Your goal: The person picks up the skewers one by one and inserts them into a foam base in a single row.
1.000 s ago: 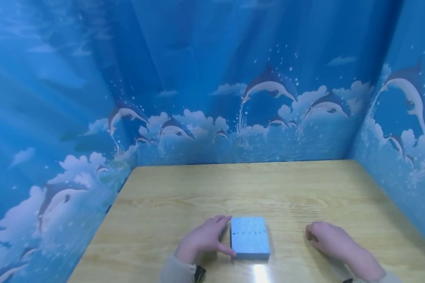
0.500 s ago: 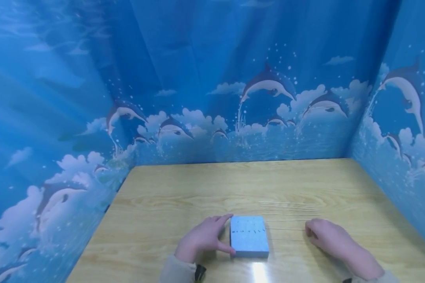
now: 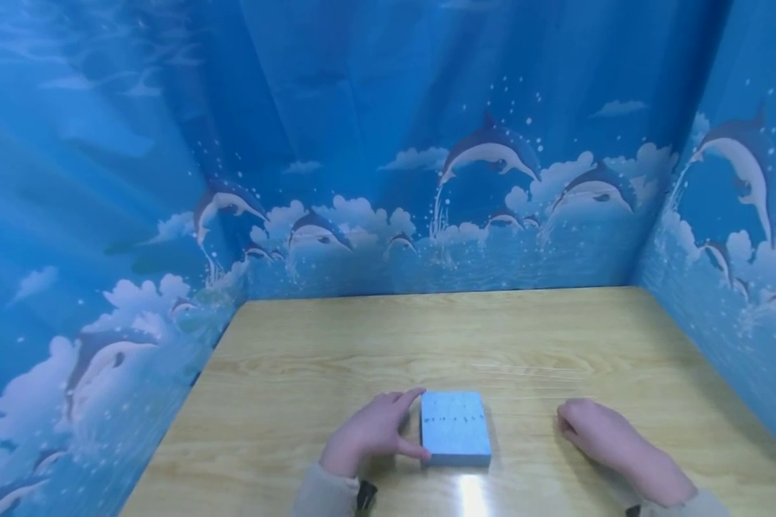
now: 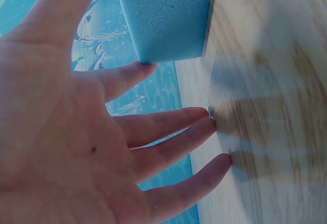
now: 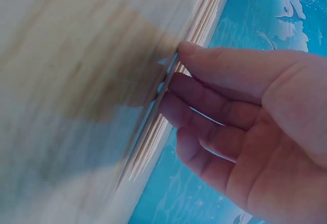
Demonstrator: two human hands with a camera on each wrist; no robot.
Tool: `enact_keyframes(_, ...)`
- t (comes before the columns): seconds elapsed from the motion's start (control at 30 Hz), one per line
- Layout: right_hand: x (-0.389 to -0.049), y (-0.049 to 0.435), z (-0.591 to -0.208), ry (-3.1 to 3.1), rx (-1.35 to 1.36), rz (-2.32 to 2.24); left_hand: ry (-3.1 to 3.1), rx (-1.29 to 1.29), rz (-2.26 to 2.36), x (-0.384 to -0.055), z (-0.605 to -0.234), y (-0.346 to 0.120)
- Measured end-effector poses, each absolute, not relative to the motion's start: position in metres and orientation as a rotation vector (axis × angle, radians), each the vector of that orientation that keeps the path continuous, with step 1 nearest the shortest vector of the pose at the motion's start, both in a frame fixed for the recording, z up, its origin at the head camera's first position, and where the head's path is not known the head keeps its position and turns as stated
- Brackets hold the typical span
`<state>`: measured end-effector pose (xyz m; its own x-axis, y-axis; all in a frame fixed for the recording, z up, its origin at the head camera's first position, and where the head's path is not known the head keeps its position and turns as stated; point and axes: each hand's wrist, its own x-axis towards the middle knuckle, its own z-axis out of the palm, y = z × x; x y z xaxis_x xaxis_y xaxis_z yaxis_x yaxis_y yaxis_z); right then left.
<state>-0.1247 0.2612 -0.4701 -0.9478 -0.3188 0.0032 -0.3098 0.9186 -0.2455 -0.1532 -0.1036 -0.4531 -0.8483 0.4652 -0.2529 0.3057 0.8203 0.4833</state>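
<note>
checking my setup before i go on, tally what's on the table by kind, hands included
blue block: 1
left hand and right hand: 2
thin sticks: at least 4, too faint for an exact count
total: at least 7

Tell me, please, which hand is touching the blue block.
The left hand, its thumb and index finger against the blue block; the right hand is apart from it, by thin sticks.

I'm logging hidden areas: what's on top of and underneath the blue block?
On top of the blue block, a row of dark marks shows, too small to identify. It sits on the wooden table, so its underside is covered.
</note>
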Motion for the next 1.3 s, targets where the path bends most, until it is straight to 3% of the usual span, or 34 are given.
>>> enact_keyframes(0.53, -0.142, 0.273, -0.432, 2.969, -0.657, -0.618, 2.630, 0.553, 0.611, -0.153, -0.453, -0.104)
enact_keyframes(0.87, -0.143, 0.237, -0.416, 3.002, -0.841, -0.694, 2.641, 0.541, 0.586, -0.152, -0.449, -0.102)
enact_keyframes(1.3, -0.149, 0.170, -0.400, 2.927, -0.909, -1.228, 2.634, 0.566, 0.602, -0.156, -0.451, -0.101)
